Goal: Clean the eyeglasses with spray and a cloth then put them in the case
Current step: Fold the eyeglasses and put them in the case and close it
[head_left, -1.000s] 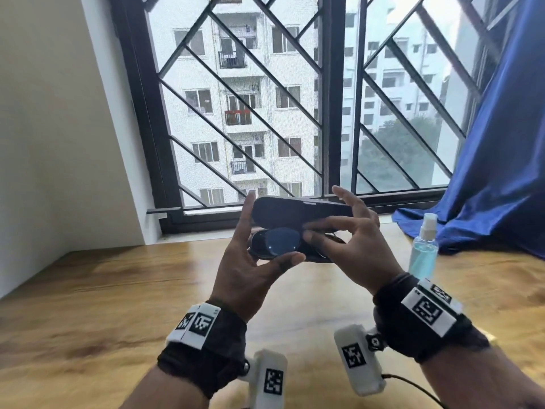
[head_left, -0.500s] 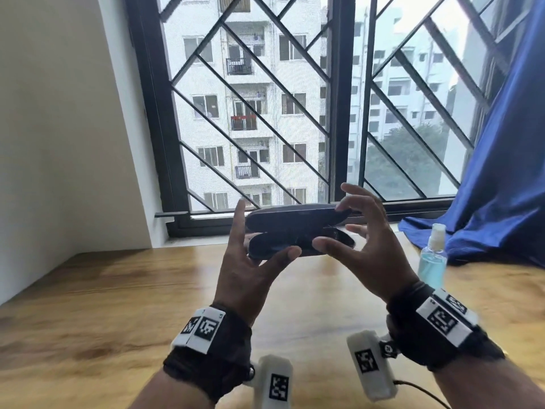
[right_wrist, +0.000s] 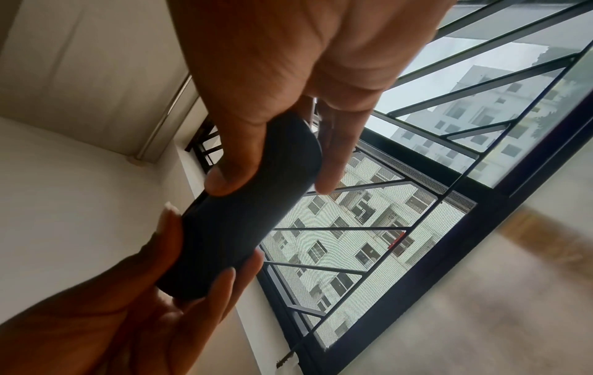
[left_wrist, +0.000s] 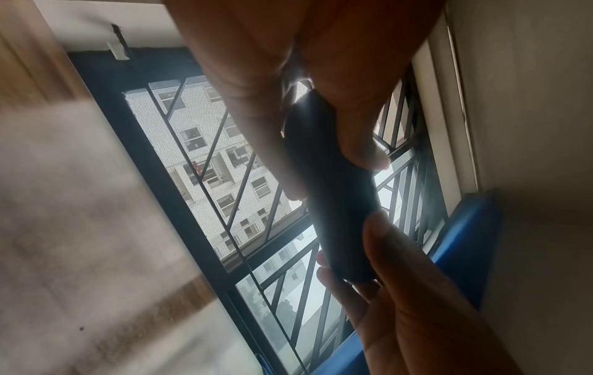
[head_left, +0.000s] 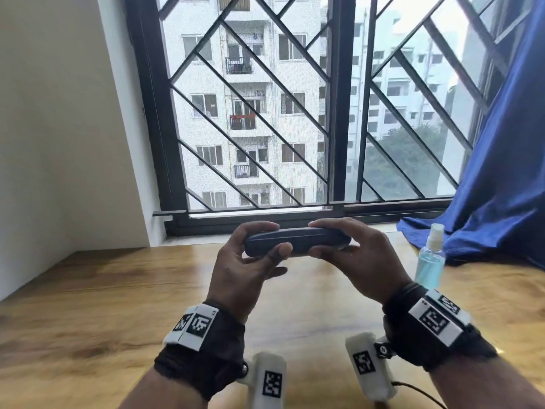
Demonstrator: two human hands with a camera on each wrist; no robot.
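Note:
A dark blue glasses case [head_left: 298, 242] is held level above the wooden table [head_left: 88, 305], its lid down. My left hand [head_left: 259, 246] grips its left end, fingers over the top and thumb on the front. My right hand [head_left: 333, 240] grips the right end the same way. In the left wrist view the case [left_wrist: 333, 192] runs between both hands; in the right wrist view the case [right_wrist: 237, 218] is pinched between thumb and fingers. The eyeglasses are hidden. A spray bottle [head_left: 430, 258] of blue liquid stands on the table to the right.
A barred window [head_left: 295, 113] spans the back, with a blue curtain [head_left: 501, 172] pooling onto the table at the right. A white wall [head_left: 59, 128] bounds the left side.
The case lid, raised a second ago with the glasses showing inside, has come down. Both hands now wrap the ends of the closed case, held slightly lower.

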